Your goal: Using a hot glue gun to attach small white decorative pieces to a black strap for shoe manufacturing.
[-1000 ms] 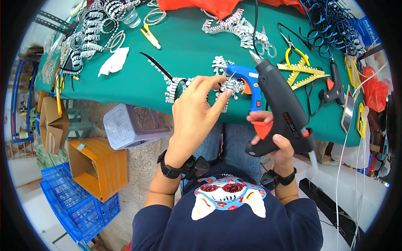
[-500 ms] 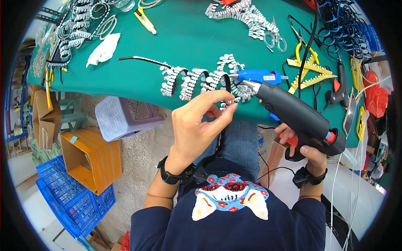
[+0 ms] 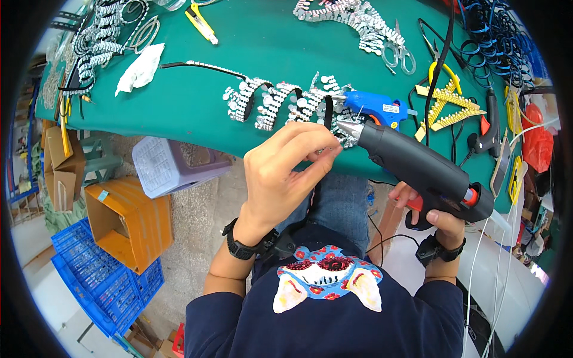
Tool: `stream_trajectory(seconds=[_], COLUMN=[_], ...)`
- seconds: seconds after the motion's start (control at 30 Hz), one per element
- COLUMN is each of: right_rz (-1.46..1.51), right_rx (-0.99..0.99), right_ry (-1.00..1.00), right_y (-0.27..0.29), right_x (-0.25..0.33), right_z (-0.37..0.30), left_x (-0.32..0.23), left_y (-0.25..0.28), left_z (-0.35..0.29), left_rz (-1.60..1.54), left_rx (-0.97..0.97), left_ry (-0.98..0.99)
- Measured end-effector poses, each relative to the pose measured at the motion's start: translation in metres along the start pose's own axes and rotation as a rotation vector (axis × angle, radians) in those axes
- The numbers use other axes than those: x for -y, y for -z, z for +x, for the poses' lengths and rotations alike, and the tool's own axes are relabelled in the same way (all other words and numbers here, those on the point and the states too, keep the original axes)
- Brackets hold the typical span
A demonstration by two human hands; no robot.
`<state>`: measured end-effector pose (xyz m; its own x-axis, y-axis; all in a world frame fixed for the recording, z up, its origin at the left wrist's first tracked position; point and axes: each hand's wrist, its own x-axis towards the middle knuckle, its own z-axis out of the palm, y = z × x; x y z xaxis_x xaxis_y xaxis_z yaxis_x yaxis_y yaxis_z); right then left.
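Observation:
My left hand (image 3: 289, 164) pinches the near end of a black band at the table's front edge, its thumb and fingertips together. The band belongs to a spiral trim (image 3: 274, 107) set with silvery stones and discs, coiled across the green table with a thin tail to the left. My right hand (image 3: 436, 212) grips a large black glue gun (image 3: 418, 158) by its handle, fingers near the red trigger. The gun's metal nozzle points at the trim, close to my left fingertips. Behind it, a smaller blue glue gun (image 3: 376, 107) lies with its tip by the coils.
Yellow pieces of trim (image 3: 447, 110), yellow-handled pliers (image 3: 439, 74) and clear-handled scissors (image 3: 399, 55) lie to the right. A yellow cutter (image 3: 202, 24) and white tissue (image 3: 141, 68) are at the left. Cables cross the right side; a lilac stool (image 3: 161, 167) stands below.
My left hand has shifted slightly right and up with the band end. The black gun's nozzle has tilted lower and left, nearer my fingertips. The spiral trim has shifted a little.

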<state>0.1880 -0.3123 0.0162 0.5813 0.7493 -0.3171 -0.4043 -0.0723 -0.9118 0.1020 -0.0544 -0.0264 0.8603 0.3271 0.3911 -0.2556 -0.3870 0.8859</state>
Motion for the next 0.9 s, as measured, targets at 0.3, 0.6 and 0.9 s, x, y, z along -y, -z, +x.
stream_trajectory(seconds=[0.3,0.6,0.9], right_rz=[0.02,-0.049,-0.093], right_rx=[0.005,-0.021,-0.064], right_ry=[0.024,-0.021,0.002], right_y=[0.002,0.006,0.006], right_x=[0.003,0.001,0.002], right_z=[-0.009,-0.014,-0.027], left_x=[0.004,0.004,0.001], left_y=[-0.003,-0.006,-0.01], left_z=[0.001,0.003,0.001], left_rz=[0.069,0.115,0.128], left_rx=[-0.032,-0.074,-0.018], left_ry=[-0.107,-0.103,-0.07])
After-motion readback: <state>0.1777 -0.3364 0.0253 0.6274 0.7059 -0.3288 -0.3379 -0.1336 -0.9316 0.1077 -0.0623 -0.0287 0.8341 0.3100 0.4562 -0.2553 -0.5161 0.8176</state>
